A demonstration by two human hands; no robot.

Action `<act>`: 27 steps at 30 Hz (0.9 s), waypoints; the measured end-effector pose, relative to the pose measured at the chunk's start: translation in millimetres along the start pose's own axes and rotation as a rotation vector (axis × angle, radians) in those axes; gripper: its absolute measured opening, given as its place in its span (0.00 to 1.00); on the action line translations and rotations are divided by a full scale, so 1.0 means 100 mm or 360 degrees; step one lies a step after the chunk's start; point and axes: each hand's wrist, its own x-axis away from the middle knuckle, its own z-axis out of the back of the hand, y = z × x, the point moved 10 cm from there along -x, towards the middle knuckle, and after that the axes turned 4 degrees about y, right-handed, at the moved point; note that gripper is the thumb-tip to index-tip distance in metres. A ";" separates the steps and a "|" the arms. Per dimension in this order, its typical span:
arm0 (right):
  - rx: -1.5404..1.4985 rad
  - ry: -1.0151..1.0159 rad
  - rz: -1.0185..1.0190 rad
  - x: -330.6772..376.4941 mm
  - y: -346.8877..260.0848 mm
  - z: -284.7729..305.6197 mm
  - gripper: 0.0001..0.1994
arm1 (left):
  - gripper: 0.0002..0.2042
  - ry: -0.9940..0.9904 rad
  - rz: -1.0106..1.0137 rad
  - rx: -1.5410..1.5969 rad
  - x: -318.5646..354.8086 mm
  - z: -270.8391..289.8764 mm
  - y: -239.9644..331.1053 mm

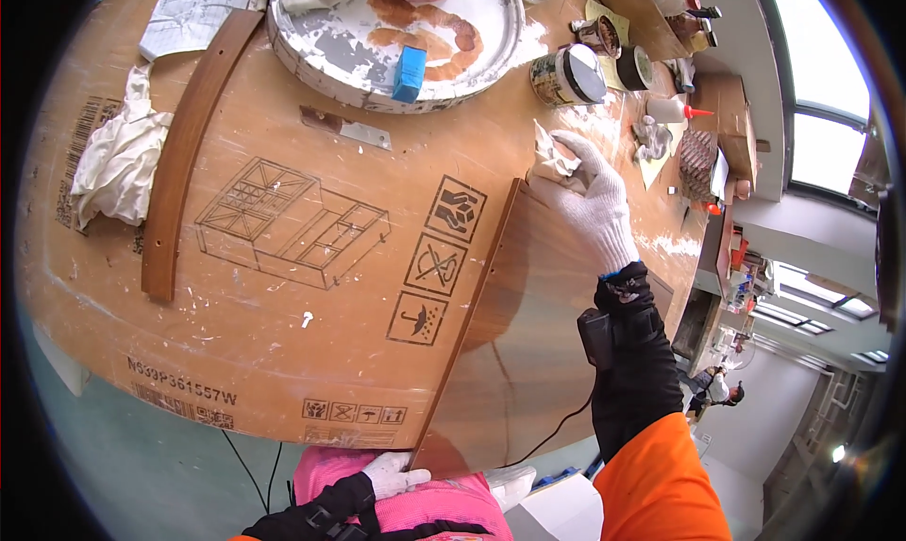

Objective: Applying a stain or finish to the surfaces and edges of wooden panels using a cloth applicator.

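Observation:
A glossy brown wooden panel (514, 352) lies aslant on the cardboard-covered table, its near end at the table's front edge. My left hand (394, 475), in a white knit glove, is closed on the panel's near left corner; some of its fingers are hidden. At the panel's far left corner, my right hand (590, 197), gloved the same way, pinches a crumpled whitish cloth (554, 156). The cloth is at the panel's far edge; whether it touches the wood, I cannot tell. A thin black cable hangs from a device on my right forearm across the panel.
Left on the printed cardboard (283, 343) lie a narrow brown wood strip (193, 164) and a crumpled cloth (121, 164). A scraper blade (363, 133) is near a paint-smeared round lid (321, 65) bearing a blue block (409, 74). Cans (557, 77) and a red-tipped bottle (666, 111) stand far right.

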 end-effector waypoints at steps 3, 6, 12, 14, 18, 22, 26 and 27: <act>0.0127 -0.0076 -0.0011 -0.05 0.01 -0.06 0.26 | 0.21 -0.0023 -0.0017 -0.0035 -0.02 -0.01 -0.04; 0.0196 -0.0071 0.0076 -0.06 -0.01 -0.09 0.25 | 0.20 -0.0044 -0.0001 0.0041 -0.02 -0.02 -0.05; 0.0229 -0.0057 0.0091 -0.05 0.04 -0.12 0.25 | 0.17 -0.0004 -0.0064 0.0103 0.00 0.01 0.02; 0.0303 -0.0070 0.0175 -0.05 0.03 -0.13 0.26 | 0.18 -0.0001 -0.0070 0.0096 0.01 0.01 0.04; 0.0463 -0.0076 0.0276 0.07 0.01 -0.17 0.26 | 0.18 0.0012 -0.0024 0.0096 0.01 0.00 0.00; 0.0580 -0.0093 0.0480 0.56 -0.29 -0.30 0.24 | 0.21 0.0039 -0.0071 0.0076 0.00 0.00 -0.01; 0.0551 -0.0553 0.0447 1.19 -0.56 -0.69 0.22 | 0.20 0.0074 -0.0094 0.0119 -0.03 -0.01 -0.05; 0.0688 -0.0731 0.0276 1.24 -0.45 -0.79 0.20 | 0.19 0.0065 -0.0023 0.0169 -0.03 -0.02 -0.10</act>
